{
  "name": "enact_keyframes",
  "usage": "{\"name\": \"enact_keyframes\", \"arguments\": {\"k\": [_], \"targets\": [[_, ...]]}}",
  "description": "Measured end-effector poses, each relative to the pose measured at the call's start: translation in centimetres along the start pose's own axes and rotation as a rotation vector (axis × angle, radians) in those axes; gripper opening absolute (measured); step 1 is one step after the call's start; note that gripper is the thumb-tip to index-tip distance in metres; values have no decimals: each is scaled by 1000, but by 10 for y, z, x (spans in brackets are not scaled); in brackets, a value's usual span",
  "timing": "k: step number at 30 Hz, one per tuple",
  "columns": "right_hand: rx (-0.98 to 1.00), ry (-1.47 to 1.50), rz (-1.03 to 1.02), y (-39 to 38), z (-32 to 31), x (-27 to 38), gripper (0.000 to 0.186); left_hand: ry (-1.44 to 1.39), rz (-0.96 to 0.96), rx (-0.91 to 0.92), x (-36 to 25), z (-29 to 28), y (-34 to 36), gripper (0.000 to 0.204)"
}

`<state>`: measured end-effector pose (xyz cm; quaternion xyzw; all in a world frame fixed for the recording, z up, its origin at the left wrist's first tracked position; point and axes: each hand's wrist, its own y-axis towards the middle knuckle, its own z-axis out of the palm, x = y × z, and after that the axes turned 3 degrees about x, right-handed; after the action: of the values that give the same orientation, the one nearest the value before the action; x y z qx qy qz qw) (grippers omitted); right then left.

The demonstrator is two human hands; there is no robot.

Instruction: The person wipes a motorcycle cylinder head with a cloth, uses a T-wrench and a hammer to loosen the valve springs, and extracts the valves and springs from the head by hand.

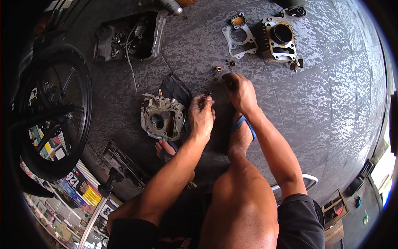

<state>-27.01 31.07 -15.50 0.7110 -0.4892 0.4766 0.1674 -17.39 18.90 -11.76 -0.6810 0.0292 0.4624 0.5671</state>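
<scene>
Low over the grey floor, my left hand (202, 115) is closed, with small dark bits showing at its fingertips that I cannot name. Just to its right, my right hand (242, 94) has its fingers curled inward, and whatever they hold is hidden. Left of my left hand lies a dirty metal engine casing (171, 120) with a round bore and a slot-shaped opening. A black cloth (176, 87) lies against its far side. Beyond my right hand are a small copper-coloured ring (218, 69) and a small dark round part (233, 63).
At the far right stand an engine cylinder (289, 49) and a flat gasket (248, 50). A metal pan (154, 39) with bolts is at the far left. A spoked black wheel (85, 89) and a glass display case (89, 228) border the left. My sandalled feet (244, 128) flank the work.
</scene>
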Motion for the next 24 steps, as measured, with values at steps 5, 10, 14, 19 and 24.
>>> {"name": "enact_keyframes", "arguments": {"k": [5, 10, 14, 19, 24], "targets": [[-106, -164, 120, 23, 20, 4, 26, 22, 37, -13, -1, 3, -6, 21], [-124, -252, 122, 27, 33, 2, 25, 28, 38, -20, -1, 1, -7, 22], [-67, -344, 18, 24, 33, 1, 18, 15, 66, -28, -1, 5, -5, 20], [-25, -313, 0, 26, 27, -11, 17, 102, 145, -26, 4, 0, 0, 21], [192, 783, 313, -4, -16, 11, 11, 337, 397, -29, -1, 3, -5, 26]]}}
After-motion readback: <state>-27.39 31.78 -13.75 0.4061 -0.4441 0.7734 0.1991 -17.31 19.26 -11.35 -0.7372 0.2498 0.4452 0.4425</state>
